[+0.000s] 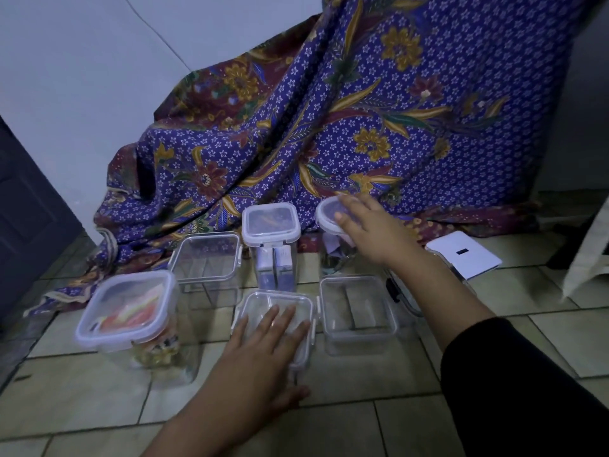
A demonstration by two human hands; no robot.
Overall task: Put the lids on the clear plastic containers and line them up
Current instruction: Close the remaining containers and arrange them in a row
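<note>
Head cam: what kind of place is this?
Likely a home floor, not a workbench: beige floor tiles, a batik cloth draped against a plain wall, and food containers set on the tiles.

Tiled floor (329,423), six clear tubs in two rows. Left hand (263,351) flat, fingers spread, pressing lid (263,301) on front middle tub. Right hand (369,232) over round lid (329,214) of far right tub, lid tilted, not seated. Front left tub (128,311) lidded, coloured packets inside. Back middle tub (272,225) lidded, tall. Back left tub (206,255) and front right tub (357,311) open, no lids. Patterned blue cloth (362,110) draped behind rows. White flat panel (464,253) on floor to right. Black sleeve (527,374) on right arm.
</note>
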